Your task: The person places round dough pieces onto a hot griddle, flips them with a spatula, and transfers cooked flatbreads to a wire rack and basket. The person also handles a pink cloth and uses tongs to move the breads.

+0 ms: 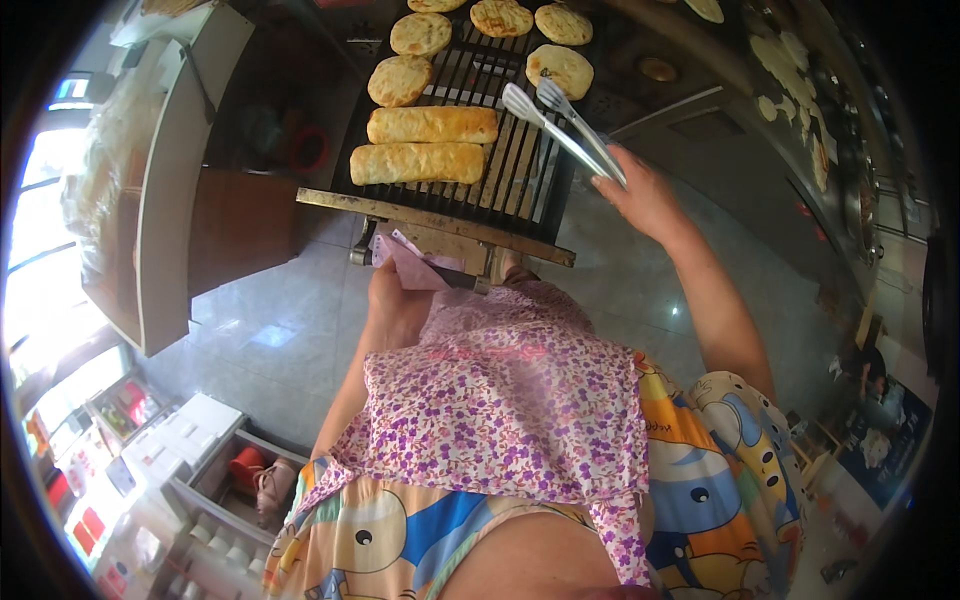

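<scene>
My right hand (637,195) is closed around a pair of metal tongs (568,131), whose two jaws are spread above the rack, one of them at the edge of a round flatbread (560,72). My left hand (390,300) grips a folded pinkish-purple cloth (409,262) at the dark drawer handle (461,279) below the rack's front. Two long golden filled breads (416,163) lie side by side on the black wire rack (517,172). Several more round flatbreads (421,34) sit along both sides of the rack, farther back.
A wooden strip (435,220) edges the front of the rack. At the left stands a white-sided cabinet (169,187) topped with plastic bags. Dough pieces (787,71) lie on a surface at the upper right. An open drawer (240,487) holds red items at the lower left.
</scene>
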`<action>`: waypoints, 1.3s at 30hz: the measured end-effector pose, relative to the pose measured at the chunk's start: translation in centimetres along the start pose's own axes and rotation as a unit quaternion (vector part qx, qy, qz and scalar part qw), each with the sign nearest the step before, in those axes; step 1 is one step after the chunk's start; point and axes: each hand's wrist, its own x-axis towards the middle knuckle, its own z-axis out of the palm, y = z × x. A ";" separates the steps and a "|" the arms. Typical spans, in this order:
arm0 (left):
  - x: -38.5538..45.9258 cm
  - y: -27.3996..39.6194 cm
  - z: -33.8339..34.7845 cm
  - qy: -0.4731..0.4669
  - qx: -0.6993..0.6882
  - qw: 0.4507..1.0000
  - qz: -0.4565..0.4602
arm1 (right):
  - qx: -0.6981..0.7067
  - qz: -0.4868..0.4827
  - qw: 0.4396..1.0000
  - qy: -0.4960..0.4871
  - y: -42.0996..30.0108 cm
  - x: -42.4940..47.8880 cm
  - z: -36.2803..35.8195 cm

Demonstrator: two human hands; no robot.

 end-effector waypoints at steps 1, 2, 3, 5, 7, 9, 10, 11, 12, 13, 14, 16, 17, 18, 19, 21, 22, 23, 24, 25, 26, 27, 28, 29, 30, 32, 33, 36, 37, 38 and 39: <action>0.1 0.0 -0.1 0.000 0.003 1.000 -0.002 | -0.030 0.022 0.999 0.010 0.0 -0.3 -0.1; 0.1 0.0 -0.2 0.014 0.007 1.000 0.003 | -0.056 0.017 0.998 0.035 0.1 -0.6 -0.5; 0.1 -0.1 -0.3 0.028 0.010 1.000 0.009 | -0.087 0.027 0.995 0.045 0.2 -0.8 -0.9; 0.4 -0.1 -0.3 0.046 -0.003 0.999 0.020 | -0.183 0.042 0.981 0.038 0.6 -0.6 -1.8; 0.9 -0.1 -0.3 0.050 -0.033 0.998 0.031 | -0.262 0.067 0.963 0.014 0.6 -0.4 -2.1; 1.0 -0.1 -0.5 0.041 -0.032 0.998 0.031 | -0.274 0.027 0.961 0.027 0.2 -0.3 -2.0; 1.0 -0.1 -0.7 0.049 -0.043 0.998 0.028 | -0.275 0.020 0.961 0.021 0.0 -0.4 -1.7; 1.0 -0.1 -1.0 0.029 -0.037 0.999 0.021 | -0.268 0.008 0.963 0.006 -0.3 -0.5 -1.4; 1.1 0.0 -1.2 0.017 -0.042 0.999 0.013 | -0.263 0.002 0.964 0.028 -0.5 -0.5 -1.1; 1.1 0.0 -1.6 0.017 -0.051 0.999 0.001 | -0.269 0.018 0.962 0.036 -0.7 -0.5 -0.8; 1.1 0.0 -1.9 0.014 -0.034 0.999 0.003 | -0.268 0.021 0.962 0.043 -0.9 -0.3 -0.5; 1.1 -0.1 -2.6 0.028 -0.018 0.999 -0.007 | -0.270 0.018 0.961 0.056 -1.0 0.3 0.1; 1.1 -0.2 -2.8 -0.064 -0.003 0.998 0.018 | -0.273 0.009 0.960 0.061 -0.9 0.8 0.2; 1.2 -0.3 -3.0 -0.157 0.001 0.987 0.043 | -0.269 -0.009 0.962 0.055 -0.9 1.2 0.5; 1.3 -0.4 -2.9 -0.244 0.007 0.967 0.072 | -0.276 0.002 0.959 0.056 -0.8 1.9 0.5; 1.3 -0.7 -2.7 0.001 -0.046 0.998 0.035 | -0.277 -0.004 0.959 0.063 -0.5 2.5 0.4; 1.3 -0.7 -2.5 0.024 -0.027 0.999 0.039 | -0.270 0.008 0.961 0.065 -0.3 2.5 0.4; 1.4 -0.7 -2.2 0.035 -0.037 0.998 0.031 | -0.243 -0.009 0.968 0.065 -0.3 2.6 0.4; 1.3 -0.7 -1.9 0.061 -0.022 0.998 0.027 | -0.215 -0.031 0.973 0.077 -0.3 2.6 0.4; 1.2 -0.7 -1.7 0.069 -0.022 0.997 0.022 | -0.197 -0.022 0.977 0.073 -0.5 2.6 0.5; 1.3 -0.6 -1.4 0.074 -0.030 0.997 0.019 | -0.144 -0.063 0.985 0.074 -0.8 2.7 0.5; 1.4 -0.6 -1.4 0.090 -0.033 0.995 0.017 | -0.080 -0.096 0.991 0.057 -1.3 3.0 0.8; 1.5 -0.6 -1.3 0.102 -0.046 0.994 0.017 | -0.026 -0.112 0.993 0.037 -1.9 3.6 1.0; 1.7 -0.6 -1.5 0.113 -0.058 0.992 0.017 | 0.028 -0.127 0.991 0.017 -2.7 4.1 1.3; 1.9 -0.7 -1.7 0.114 -0.056 0.992 0.014 | 0.156 -0.004 0.983 -0.092 -3.2 4.7 1.3; 2.4 -0.9 -2.6 0.115 -0.051 0.992 0.007 | 0.231 0.052 0.961 -0.146 -4.4 6.7 1.3; 2.7 -1.0 -3.0 0.113 -0.047 0.992 0.011 | 0.280 0.063 0.942 -0.171 -4.8 7.7 1.2; 3.5 -1.4 -4.4 0.098 -0.043 0.994 0.021 | 0.334 0.110 0.908 -0.228 -5.1 9.6 0.9; 3.7 -1.5 -4.7 0.087 -0.048 0.995 0.023 | 0.348 0.128 0.896 -0.246 -5.1 10.0 0.8; 3.8 -1.6 -5.0 0.077 -0.053 0.995 0.025 | 0.349 0.130 0.891 -0.260 -5.0 10.4 0.8; 3.8 -1.6 -5.1 0.078 -0.051 0.995 0.024 | 0.363 0.123 0.882 -0.275 -5.0 10.6 0.9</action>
